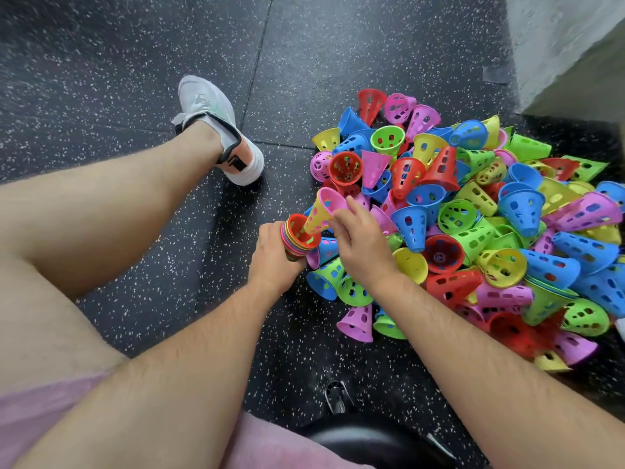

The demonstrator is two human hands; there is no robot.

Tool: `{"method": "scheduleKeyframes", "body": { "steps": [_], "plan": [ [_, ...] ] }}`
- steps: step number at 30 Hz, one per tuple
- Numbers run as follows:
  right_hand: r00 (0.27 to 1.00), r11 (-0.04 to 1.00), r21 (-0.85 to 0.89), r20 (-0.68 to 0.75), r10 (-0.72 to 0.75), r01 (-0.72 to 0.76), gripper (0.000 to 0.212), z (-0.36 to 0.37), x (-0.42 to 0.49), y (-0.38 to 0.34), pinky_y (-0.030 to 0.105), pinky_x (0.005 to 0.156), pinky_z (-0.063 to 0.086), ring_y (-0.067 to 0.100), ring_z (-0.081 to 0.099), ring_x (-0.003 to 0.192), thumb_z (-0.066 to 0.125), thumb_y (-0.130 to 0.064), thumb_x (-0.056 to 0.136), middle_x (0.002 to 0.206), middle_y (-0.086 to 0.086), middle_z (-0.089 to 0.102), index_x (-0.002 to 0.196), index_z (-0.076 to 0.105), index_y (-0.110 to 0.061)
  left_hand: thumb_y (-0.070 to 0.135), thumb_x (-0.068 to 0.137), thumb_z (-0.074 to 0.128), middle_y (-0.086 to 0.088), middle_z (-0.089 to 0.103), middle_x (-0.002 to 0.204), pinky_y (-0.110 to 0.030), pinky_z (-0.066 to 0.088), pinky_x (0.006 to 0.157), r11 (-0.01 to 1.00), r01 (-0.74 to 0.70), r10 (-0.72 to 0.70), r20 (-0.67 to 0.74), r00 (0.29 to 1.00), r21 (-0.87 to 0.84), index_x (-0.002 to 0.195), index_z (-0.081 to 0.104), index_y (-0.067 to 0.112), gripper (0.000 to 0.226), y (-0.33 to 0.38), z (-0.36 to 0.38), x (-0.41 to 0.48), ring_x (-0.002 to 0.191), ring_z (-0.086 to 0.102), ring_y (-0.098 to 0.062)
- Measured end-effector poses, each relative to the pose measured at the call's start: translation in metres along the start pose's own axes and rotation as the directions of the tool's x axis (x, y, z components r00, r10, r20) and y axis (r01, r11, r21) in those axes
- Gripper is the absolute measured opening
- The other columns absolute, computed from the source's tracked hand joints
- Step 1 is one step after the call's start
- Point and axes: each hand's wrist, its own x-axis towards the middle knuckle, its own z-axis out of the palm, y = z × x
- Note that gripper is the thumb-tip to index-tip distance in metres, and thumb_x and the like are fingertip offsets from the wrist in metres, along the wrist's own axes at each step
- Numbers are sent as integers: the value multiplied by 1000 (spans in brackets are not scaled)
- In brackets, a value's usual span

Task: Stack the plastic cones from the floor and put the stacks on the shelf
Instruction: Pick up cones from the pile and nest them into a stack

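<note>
Head view: left hand [272,255] grips stack [297,238]; fingers [340,216] of right hand [363,247] pinch yellow cone [319,214].

Huge heap of holey plastic cones [473,211] in red, blue, green, yellow, pink, tumbled every way. At its left edge: nested multicolour stack [297,243], red on top, tilted yellow cone [319,216] tip-down in its mouth.
</note>
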Motion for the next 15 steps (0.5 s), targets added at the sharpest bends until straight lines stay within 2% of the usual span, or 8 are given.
{"method": "scheduleKeyframes", "body": {
  "steps": [3, 5, 7, 9, 11, 13, 15],
  "plan": [
    [995, 997, -23, 69, -75, 76, 25, 13, -11, -12, 48, 104, 43, 42, 50, 124, 51, -28, 100, 136, 27, 52, 110, 63, -8, 40, 68, 88, 4, 46, 119, -45, 55, 85, 1000, -24, 24, -22, 999, -11, 123, 56, 22, 67, -3, 3, 0, 103, 62, -22],
    [982, 991, -20, 134, -130, 134, 27, 20, -17, -19, 49, 102, 44, 36, 51, 118, 54, -28, 98, 120, 15, 60, 115, 61, -8, 38, 74, 85, 5, 44, 122, -39, 51, 85, 999, -33, 33, -12, 999, -17, 130, 53, 20, 67, -5, 4, -1, 106, 60, -21],
    [966, 992, 10, 228, -123, 124, 33, 23, -24, -24, 48, 105, 41, 30, 45, 127, 55, -32, 96, 112, 4, 61, 123, 56, -12, 38, 77, 78, 6, 42, 127, -39, 48, 87, 999, -32, 32, 0, 999, -16, 135, 50, 21, 67, -7, 4, -1, 109, 58, -20],
    [967, 994, 39, 232, -104, 97, 39, 23, -27, -24, 42, 111, 39, 25, 41, 134, 55, -39, 94, 131, 1, 53, 128, 52, -19, 35, 79, 78, 6, 43, 129, -40, 50, 87, 1000, -26, 26, 4, 1000, -9, 136, 49, 22, 65, -9, 3, -1, 109, 59, -20],
    [982, 997, 66, 181, -48, 37, 38, 20, -28, -22, 35, 110, 38, 20, 40, 138, 52, -42, 95, 152, 1, 34, 128, 52, -23, 36, 78, 84, 4, 44, 127, -40, 52, 86, 999, -26, 25, -19, 999, -26, 133, 50, 20, 66, -9, 2, -1, 105, 61, -20],
    [995, 997, 73, 102, 22, -29, 31, 19, -25, -17, 38, 110, 39, 20, 38, 141, 51, -33, 98, 153, 5, 35, 124, 56, -18, 39, 75, 89, 2, 45, 124, -38, 52, 86, 999, -25, 22, -56, 998, -48, 129, 53, 18, 69, -11, 3, 0, 103, 61, -19],
    [993, 995, 1, 74, 97, -98, 26, 21, -22, -11, 46, 108, 40, 25, 37, 141, 50, -26, 97, 149, 10, 40, 120, 60, -18, 38, 74, 89, 2, 43, 121, -35, 50, 85, 998, -12, 7, -74, 997, -64, 129, 52, 17, 69, -12, 3, 0, 104, 59, -20]
  ]
}}
